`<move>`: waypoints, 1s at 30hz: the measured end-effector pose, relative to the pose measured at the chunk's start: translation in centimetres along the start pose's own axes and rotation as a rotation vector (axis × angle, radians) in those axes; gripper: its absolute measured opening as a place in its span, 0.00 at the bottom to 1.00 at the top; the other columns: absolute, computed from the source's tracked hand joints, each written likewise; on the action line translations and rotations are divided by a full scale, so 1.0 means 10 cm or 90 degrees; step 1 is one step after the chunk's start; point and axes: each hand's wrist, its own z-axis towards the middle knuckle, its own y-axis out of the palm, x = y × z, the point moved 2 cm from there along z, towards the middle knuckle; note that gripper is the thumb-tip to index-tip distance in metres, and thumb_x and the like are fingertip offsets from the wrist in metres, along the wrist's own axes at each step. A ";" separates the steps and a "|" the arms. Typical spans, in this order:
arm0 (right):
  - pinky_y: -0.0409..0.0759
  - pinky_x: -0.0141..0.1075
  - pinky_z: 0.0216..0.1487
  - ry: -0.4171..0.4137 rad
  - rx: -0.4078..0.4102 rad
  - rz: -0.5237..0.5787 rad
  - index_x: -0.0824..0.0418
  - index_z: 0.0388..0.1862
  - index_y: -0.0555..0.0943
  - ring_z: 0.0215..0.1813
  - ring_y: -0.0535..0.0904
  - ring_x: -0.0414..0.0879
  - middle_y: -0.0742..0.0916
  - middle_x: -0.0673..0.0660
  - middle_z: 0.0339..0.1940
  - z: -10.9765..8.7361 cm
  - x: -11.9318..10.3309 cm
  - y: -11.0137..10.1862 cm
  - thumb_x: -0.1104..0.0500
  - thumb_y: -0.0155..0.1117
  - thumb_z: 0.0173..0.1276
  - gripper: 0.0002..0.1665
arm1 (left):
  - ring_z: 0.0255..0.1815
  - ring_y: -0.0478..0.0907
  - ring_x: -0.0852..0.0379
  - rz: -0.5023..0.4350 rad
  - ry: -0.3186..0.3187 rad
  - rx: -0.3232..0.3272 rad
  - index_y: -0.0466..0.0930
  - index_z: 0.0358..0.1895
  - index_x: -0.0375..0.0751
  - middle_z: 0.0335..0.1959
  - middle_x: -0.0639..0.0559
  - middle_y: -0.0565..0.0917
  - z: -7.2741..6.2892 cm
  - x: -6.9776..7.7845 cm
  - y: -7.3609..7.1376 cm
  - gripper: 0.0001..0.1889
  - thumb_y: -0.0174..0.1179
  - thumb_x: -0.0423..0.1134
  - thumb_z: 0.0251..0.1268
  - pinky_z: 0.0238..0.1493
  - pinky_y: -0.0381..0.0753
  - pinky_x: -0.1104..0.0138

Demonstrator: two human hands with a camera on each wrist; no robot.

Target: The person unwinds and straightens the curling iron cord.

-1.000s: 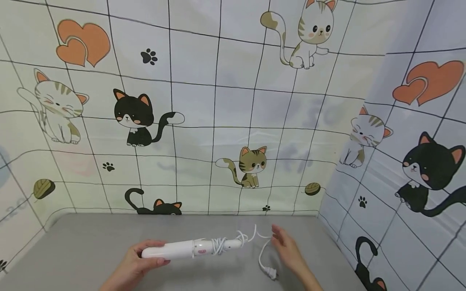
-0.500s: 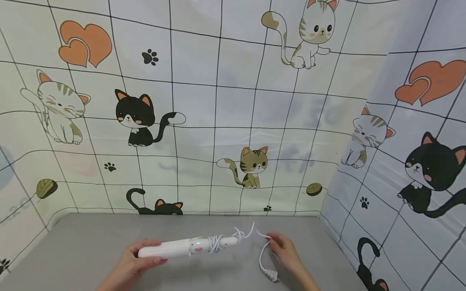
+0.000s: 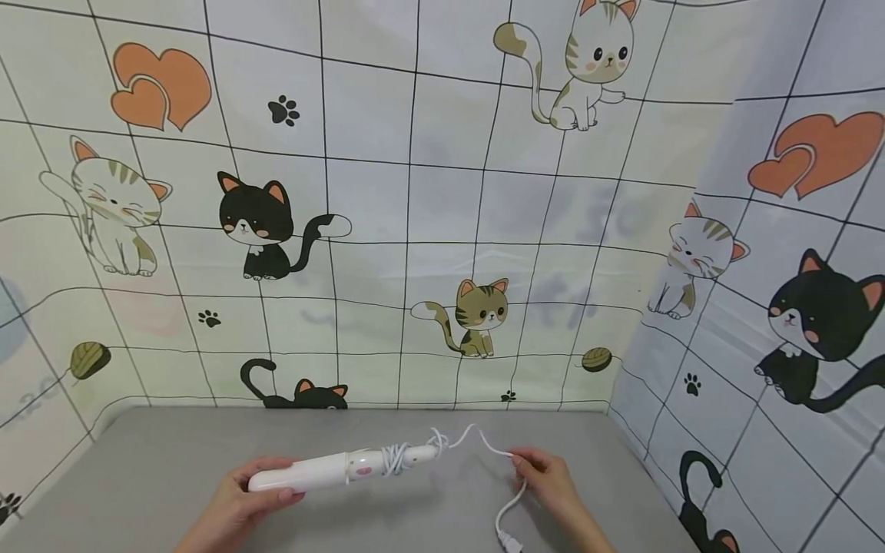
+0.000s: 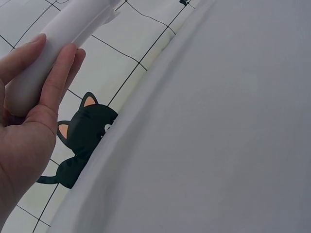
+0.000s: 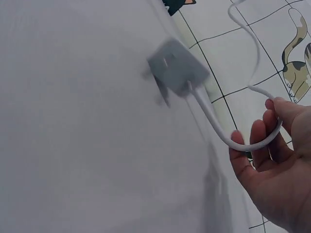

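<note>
A white hair styling iron (image 3: 321, 471) hangs above the grey tabletop, its cord (image 3: 394, 459) wound in several turns round the handle. My left hand (image 3: 231, 503) grips the thick barrel end, thumb on one side and fingers on the other, as the left wrist view also shows on the barrel (image 4: 68, 34). My right hand (image 3: 549, 488) pinches the loose stretch of cord between thumb and fingers. Below it the cord bends round to a dangling plug (image 3: 510, 543). In the right wrist view the plug (image 5: 177, 68) is blurred, its prongs pointing away from the hand.
The grey tabletop (image 3: 173, 445) lies under both hands. Behind it and to the right rises a white gridded sheet (image 3: 373, 192) printed with cats, hearts and paw marks.
My right hand has closed on the loose cord, which it was only beside before. The iron and left hand have shifted slightly left, stretching the cord out, and the plug hangs lower.
</note>
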 end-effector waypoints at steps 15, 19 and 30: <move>0.81 0.29 0.33 -0.119 -0.075 -0.230 0.68 0.45 0.88 0.35 0.79 0.39 0.89 0.57 0.36 0.05 -0.20 -0.33 0.62 0.68 0.72 0.10 | 0.55 0.81 0.54 0.008 -0.058 0.025 0.89 0.51 0.51 0.55 0.51 0.77 -0.03 -0.03 -0.07 0.22 0.59 0.19 0.68 0.61 0.85 0.58; 0.75 0.30 0.31 -0.250 -0.086 -0.335 0.64 0.40 0.90 0.34 0.74 0.37 0.88 0.49 0.33 0.11 -0.23 -0.38 0.62 0.71 0.69 0.06 | 0.55 0.82 0.54 0.011 -0.052 0.017 0.89 0.51 0.51 0.54 0.53 0.79 -0.03 -0.06 -0.07 0.22 0.59 0.19 0.68 0.60 0.85 0.58; 0.87 0.42 0.39 -0.251 -0.030 -0.470 0.59 0.36 0.91 0.39 0.85 0.48 0.90 0.50 0.34 0.10 -0.13 -0.37 0.64 0.74 0.65 0.03 | 0.53 0.83 0.53 0.019 -0.022 0.024 0.89 0.51 0.51 0.53 0.50 0.79 -0.03 -0.10 -0.05 0.23 0.60 0.18 0.66 0.59 0.86 0.59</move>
